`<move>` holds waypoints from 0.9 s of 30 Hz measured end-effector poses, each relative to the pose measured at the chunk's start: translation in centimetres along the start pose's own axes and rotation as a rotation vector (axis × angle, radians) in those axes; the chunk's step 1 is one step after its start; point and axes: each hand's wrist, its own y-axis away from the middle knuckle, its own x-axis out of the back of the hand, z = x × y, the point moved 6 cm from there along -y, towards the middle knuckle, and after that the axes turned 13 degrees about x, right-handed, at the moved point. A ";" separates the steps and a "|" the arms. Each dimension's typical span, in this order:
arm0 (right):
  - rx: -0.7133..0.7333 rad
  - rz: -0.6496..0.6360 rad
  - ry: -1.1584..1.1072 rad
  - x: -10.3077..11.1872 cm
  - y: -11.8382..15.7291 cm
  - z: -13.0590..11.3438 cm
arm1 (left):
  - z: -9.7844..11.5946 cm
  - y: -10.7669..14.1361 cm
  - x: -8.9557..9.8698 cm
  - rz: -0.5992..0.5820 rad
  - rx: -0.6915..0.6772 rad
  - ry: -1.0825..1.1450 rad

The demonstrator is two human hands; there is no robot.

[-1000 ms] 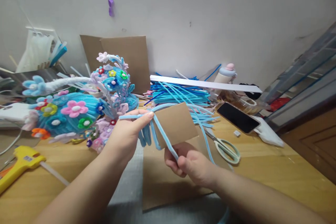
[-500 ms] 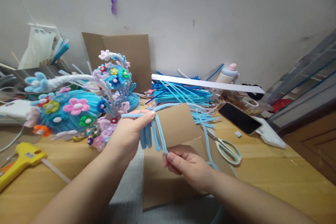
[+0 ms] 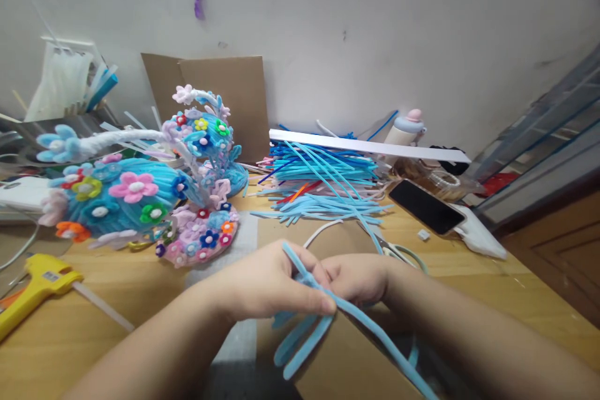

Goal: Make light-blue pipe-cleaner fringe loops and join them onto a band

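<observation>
A light-blue fuzzy stem (image 3: 384,334) is running out from under the left hand (image 3: 265,281), trailing down and to the right, while its short end is poking up between that hand's thumb and fingers. Light-blue loops (image 3: 302,350) are hanging just below the left thumb, beside the edge of a cardboard piece (image 3: 349,362) that is slanting below both hands. The left hand is closing its thumb and fingers in a pinch on the stem at the cardboard's upper corner. The right hand (image 3: 359,278) is curling its fingers just behind and beside the left fingertips; they are partly hidden, so I cannot tell what it is gripping.

Just beyond the hands, a larger cardboard sheet (image 3: 272,240) is lying on the table (image 3: 520,325), and scissors (image 3: 412,256) are resting beyond the right wrist. Farther beyond the hands, light-blue stems (image 3: 314,207) are lying in front of a pile of darker blue stems (image 3: 328,167), with a white strip (image 3: 370,147) resting across its top. A phone (image 3: 426,206) is lying beyond and right of the right hand. Left of the left hand, a flower-covered blue ornament (image 3: 134,190) is standing beyond a yellow glue gun (image 3: 42,281).
</observation>
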 end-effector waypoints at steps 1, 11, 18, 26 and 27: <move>-0.055 -0.019 -0.056 0.3 0.4 -0.1 | -0.1 0.0 -0.4 -0.008 -0.001 -0.060; -0.101 0.031 -0.114 2.0 3.5 -5.3 | -0.2 -0.6 0.7 0.231 0.041 -0.217; -0.102 0.228 0.255 1.0 4.2 -7.4 | 0.0 -0.8 1.2 0.384 0.029 -0.343; 0.144 0.630 1.181 -0.9 4.5 -10.4 | 1.1 -0.3 2.4 0.683 -0.157 -0.390; 0.166 0.646 1.190 -0.9 4.4 -10.4 | 1.2 -0.2 2.6 0.713 -0.185 -0.388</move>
